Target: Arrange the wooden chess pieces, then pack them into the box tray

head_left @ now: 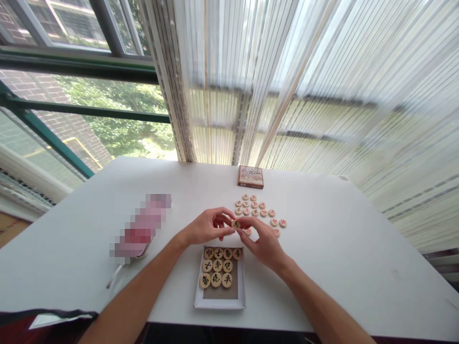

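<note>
Between the fingertips of both hands is a round wooden Chinese chess piece [235, 224] with a black character facing up. My left hand [211, 225] pinches it from the left, and my right hand [261, 237] grips its right side. Just below the hands sits a shallow white box tray [220, 304], where several black-lettered pieces [217, 265] lie face up in rows. Beyond my right hand, several loose pieces [255, 205], mostly red with a few black, are spread on the white table; my fingers partly cover some of them.
A printed box lid [250, 177] lies flat near the table's far edge. To the left is a blurred-out pinkish object [143, 227] with a strap [114, 276]. Striped curtains [272, 86] and a window with a green frame [89, 109] stand behind the white table [340, 248].
</note>
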Tool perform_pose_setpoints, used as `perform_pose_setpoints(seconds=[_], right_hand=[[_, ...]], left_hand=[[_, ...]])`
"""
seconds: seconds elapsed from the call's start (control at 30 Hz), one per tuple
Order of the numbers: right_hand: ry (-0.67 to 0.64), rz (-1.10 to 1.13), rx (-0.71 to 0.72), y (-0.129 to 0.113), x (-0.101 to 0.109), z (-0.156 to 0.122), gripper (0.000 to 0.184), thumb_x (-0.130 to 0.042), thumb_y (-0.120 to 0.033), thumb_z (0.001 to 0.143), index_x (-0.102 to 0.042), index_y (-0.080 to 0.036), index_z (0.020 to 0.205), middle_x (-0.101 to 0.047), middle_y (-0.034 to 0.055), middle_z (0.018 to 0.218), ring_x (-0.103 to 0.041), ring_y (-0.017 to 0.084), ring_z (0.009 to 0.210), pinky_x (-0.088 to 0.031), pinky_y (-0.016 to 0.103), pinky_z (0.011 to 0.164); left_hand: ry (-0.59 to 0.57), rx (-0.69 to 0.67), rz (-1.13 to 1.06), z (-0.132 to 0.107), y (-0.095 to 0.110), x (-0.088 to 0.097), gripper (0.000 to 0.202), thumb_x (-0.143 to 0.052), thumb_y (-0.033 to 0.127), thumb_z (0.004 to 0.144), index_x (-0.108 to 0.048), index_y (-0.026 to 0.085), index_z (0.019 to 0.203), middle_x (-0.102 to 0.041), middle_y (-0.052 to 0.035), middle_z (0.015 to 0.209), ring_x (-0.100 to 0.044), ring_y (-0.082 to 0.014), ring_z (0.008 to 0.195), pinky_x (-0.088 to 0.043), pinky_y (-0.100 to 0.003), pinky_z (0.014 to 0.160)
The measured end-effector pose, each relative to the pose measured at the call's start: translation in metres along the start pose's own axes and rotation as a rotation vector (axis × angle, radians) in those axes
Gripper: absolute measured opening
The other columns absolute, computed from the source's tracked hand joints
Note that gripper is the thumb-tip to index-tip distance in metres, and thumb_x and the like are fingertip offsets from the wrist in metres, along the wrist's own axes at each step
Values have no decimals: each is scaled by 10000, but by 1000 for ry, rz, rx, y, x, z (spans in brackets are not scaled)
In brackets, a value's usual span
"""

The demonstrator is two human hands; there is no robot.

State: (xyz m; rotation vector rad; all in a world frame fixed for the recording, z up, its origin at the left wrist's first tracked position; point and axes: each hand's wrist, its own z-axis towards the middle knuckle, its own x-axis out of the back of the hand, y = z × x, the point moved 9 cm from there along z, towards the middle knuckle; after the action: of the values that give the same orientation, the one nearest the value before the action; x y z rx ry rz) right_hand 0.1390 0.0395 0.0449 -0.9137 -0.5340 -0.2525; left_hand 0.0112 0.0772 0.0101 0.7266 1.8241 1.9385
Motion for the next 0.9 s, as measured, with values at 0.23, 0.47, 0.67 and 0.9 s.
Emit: perform_pose_setpoints(seconds=[0.23, 0.47, 0.67, 0.9], right_hand=[[3, 17, -15, 2, 1, 0, 272, -590, -195, 908, -609, -241, 1175, -696, 46, 974, -657, 180, 843, -536, 316, 768], [-38, 132, -81, 2, -4, 0, 212, -605, -215, 896, -627, -231, 1107, -688, 50, 962, -644, 177, 803, -537, 324, 741], [78, 446, -216, 18, 12, 4, 205, -595, -261, 911, -611, -235, 1113, -664, 57, 1008, -662, 176, 829, -546, 334, 762], [375, 488, -409, 62, 61, 4, 180, -622, -279, 869, -655, -225, 1037, -679, 16, 858, -644, 163, 796, -503, 254, 634]], left_hand=[[22, 0, -1, 0, 2, 1, 367, -739, 351, 788, -610, 144, 1063, -727, -88, 880, -649, -157, 707, -538, -242, 544], [11, -18, 120, -2, 7, 1, 330, -746, 334, 770, -637, 164, 1030, -692, -48, 847, -645, -159, 756, -505, -241, 611], [82, -42, 258, -3, 13, 12, 318, -707, 378, 802, -643, 172, 1035, -714, -58, 897, -582, -121, 660, -438, -219, 565], [329, -85, 455, -5, 19, 39, 256, -570, 414, 893, -661, 187, 970, -704, -13, 780, -484, -108, 586, -414, -212, 555]])
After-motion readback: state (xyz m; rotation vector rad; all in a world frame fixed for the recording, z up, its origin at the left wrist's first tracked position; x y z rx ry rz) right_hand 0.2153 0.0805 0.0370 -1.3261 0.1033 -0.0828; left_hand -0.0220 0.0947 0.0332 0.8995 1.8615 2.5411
